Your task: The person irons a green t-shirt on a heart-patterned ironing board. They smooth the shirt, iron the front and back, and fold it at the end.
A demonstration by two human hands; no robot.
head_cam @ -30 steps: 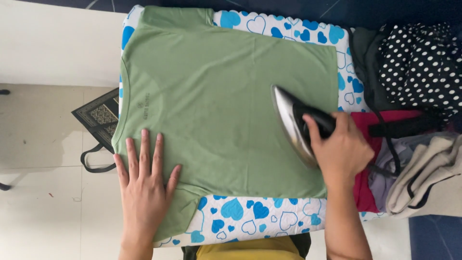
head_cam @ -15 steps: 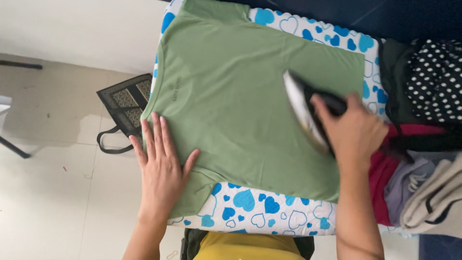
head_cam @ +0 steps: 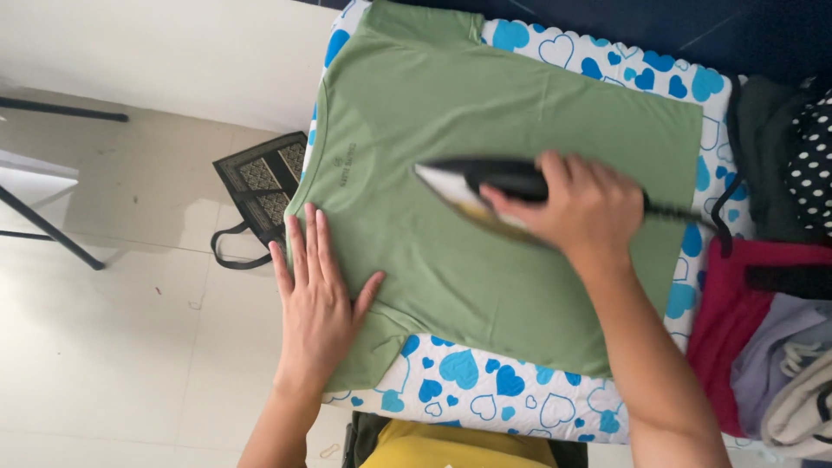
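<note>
A green T-shirt (head_cam: 511, 121) lies spread flat on a white cover with blue hearts (head_cam: 485, 390). My right hand (head_cam: 581, 208) grips the black handle of an iron (head_cam: 468, 186), whose pointed tip faces left over the middle of the shirt. My left hand (head_cam: 316, 299) presses flat, fingers apart, on the shirt's near left part beside the sleeve.
A pile of clothes lies at the right: a maroon garment (head_cam: 737, 321), a dark polka-dot one (head_cam: 810, 156), pale ones (head_cam: 793, 381). The iron's black cord (head_cam: 693, 217) runs right. A patterned black bag (head_cam: 256, 186) sits on the tiled floor at the left. Yellow cloth (head_cam: 451, 446) is below.
The iron has slid left from the shirt's right side to its middle. My left hand stays pressed on the shirt; the view has shifted.
</note>
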